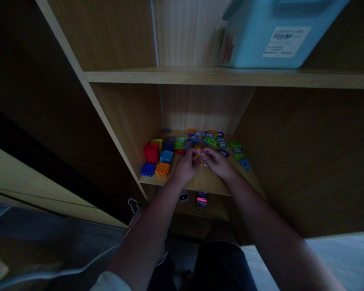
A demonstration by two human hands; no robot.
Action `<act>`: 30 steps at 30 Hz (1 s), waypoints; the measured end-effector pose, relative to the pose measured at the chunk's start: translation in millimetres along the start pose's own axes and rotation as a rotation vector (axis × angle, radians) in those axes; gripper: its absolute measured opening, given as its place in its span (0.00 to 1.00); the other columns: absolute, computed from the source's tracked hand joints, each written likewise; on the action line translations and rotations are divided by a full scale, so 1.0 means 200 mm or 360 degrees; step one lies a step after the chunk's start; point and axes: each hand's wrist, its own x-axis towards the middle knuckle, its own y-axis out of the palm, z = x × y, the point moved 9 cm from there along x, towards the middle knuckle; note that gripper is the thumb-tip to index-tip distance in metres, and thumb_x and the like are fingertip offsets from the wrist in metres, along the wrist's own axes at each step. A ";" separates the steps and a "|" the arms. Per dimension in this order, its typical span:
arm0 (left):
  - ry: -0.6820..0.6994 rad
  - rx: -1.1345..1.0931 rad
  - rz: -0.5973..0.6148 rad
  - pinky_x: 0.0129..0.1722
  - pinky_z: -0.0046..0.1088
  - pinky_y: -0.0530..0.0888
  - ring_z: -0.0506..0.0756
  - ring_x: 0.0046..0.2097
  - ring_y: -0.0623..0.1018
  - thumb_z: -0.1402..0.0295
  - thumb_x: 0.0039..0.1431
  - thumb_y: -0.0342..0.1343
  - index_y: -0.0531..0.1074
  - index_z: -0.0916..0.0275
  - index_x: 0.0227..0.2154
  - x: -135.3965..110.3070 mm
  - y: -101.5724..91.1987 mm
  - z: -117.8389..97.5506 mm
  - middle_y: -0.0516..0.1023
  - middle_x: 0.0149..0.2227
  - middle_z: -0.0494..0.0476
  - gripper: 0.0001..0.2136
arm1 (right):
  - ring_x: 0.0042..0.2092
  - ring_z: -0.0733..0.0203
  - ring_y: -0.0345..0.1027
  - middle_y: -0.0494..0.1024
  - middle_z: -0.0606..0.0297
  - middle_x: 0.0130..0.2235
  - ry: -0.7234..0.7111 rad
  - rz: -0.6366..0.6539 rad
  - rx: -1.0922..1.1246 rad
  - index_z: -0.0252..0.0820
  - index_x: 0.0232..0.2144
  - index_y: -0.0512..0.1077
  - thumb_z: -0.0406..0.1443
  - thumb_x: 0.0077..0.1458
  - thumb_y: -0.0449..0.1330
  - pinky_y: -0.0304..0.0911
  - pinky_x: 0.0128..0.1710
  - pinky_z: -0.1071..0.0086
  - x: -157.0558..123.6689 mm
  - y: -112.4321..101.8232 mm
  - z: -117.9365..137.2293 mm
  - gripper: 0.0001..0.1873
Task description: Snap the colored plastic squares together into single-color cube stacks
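Both hands meet over the lower shelf [212,178] of a wooden cabinet. My left hand [186,165] and my right hand [217,161] have their fingers closed on an orange toy building piece [198,152], partly covered by the fingers. Left of the hands stand stacked interlocking pieces: a red block [151,153], a light blue block [166,156], an orange block [163,169] and a dark blue block [148,169]. Behind the hands lie several flat pieces in green, grey, purple and orange, including a green piece [210,142]. A blue triangular piece [244,164] lies to the right.
An upper shelf board [200,76] spans above the hands and bears a light blue plastic bin [255,44] with a label. Below the work shelf are a lit phone [202,199] and a small white device [183,197] with a cable. A white cord [87,264] runs at lower left.
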 end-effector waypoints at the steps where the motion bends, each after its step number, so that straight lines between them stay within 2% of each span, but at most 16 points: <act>1: 0.0012 0.0004 -0.0006 0.38 0.29 0.77 0.54 0.39 0.84 0.67 0.71 0.58 0.66 0.56 0.49 0.00 0.00 0.00 0.83 0.41 0.53 0.08 | 0.40 0.56 0.76 0.83 0.64 0.39 0.0002 -0.0004 0.0032 0.47 0.43 0.78 0.59 0.66 0.61 0.71 0.43 0.64 0.00 0.00 0.00 0.24; 8: 0.0045 -0.0008 0.0040 0.41 0.31 0.79 0.57 0.43 0.85 0.67 0.71 0.57 0.68 0.57 0.52 0.00 0.01 -0.01 0.85 0.44 0.56 0.10 | 0.40 0.55 0.76 0.82 0.63 0.39 0.0049 -0.0135 0.0136 0.48 0.42 0.78 0.57 0.58 0.69 0.72 0.42 0.62 0.00 -0.02 -0.04 0.23; 11: 0.0013 0.0033 0.0059 0.41 0.31 0.79 0.57 0.43 0.85 0.65 0.72 0.58 0.69 0.56 0.57 -0.01 0.02 0.00 0.85 0.42 0.56 0.14 | 0.41 0.55 0.75 0.82 0.64 0.39 0.0009 -0.0351 -0.0084 0.47 0.42 0.77 0.56 0.57 0.71 0.72 0.44 0.61 0.00 -0.10 -0.02 0.22; 14: -0.0016 0.0058 0.0053 0.41 0.31 0.79 0.57 0.43 0.85 0.65 0.71 0.58 0.68 0.57 0.58 -0.01 0.03 0.02 0.85 0.41 0.55 0.15 | 0.47 0.51 0.76 0.83 0.59 0.47 -0.0112 -0.0624 -0.0407 0.47 0.44 0.76 0.53 0.59 0.70 0.71 0.51 0.57 -0.02 -0.21 0.05 0.20; 18: 0.0021 0.0179 0.0060 0.43 0.31 0.78 0.57 0.43 0.85 0.67 0.71 0.57 0.73 0.57 0.51 -0.01 0.04 0.01 0.85 0.43 0.56 0.09 | 0.57 0.45 0.74 0.82 0.54 0.55 -0.0343 -0.0837 -0.0794 0.48 0.43 0.75 0.47 0.63 0.69 0.67 0.60 0.49 -0.04 -0.31 0.20 0.14; 21: 0.0074 0.0276 0.0094 0.47 0.32 0.78 0.56 0.44 0.84 0.67 0.72 0.55 0.76 0.57 0.43 0.00 0.05 -0.01 0.85 0.43 0.55 0.05 | 0.58 0.43 0.73 0.82 0.52 0.55 -0.0412 -0.0794 -0.0924 0.48 0.44 0.75 0.44 0.64 0.68 0.65 0.62 0.45 -0.01 -0.32 0.27 0.11; 25: 0.0070 0.0297 0.0088 0.47 0.33 0.78 0.57 0.42 0.84 0.68 0.71 0.56 0.77 0.57 0.42 0.00 0.05 -0.01 0.85 0.42 0.55 0.05 | 0.58 0.43 0.74 0.82 0.52 0.55 -0.0425 -0.0654 -0.0871 0.48 0.42 0.75 0.42 0.64 0.68 0.66 0.62 0.46 0.04 -0.28 0.33 0.08; 28: 0.0065 0.0302 0.0082 0.48 0.37 0.79 0.60 0.43 0.84 0.68 0.71 0.56 0.79 0.59 0.44 0.00 0.05 0.00 0.85 0.42 0.59 0.07 | 0.56 0.44 0.77 0.83 0.54 0.53 -0.0387 -0.0529 -0.0776 0.48 0.41 0.75 0.43 0.62 0.70 0.69 0.59 0.50 0.07 -0.19 0.40 0.10; 30: 0.0069 0.0305 0.0087 0.51 0.40 0.80 0.62 0.47 0.84 0.69 0.70 0.57 0.79 0.61 0.46 0.00 0.05 0.00 0.85 0.45 0.63 0.08 | 0.53 0.45 0.79 0.84 0.55 0.50 -0.0339 -0.0381 -0.0703 0.47 0.43 0.76 0.42 0.60 0.73 0.70 0.57 0.52 0.10 -0.08 0.45 0.13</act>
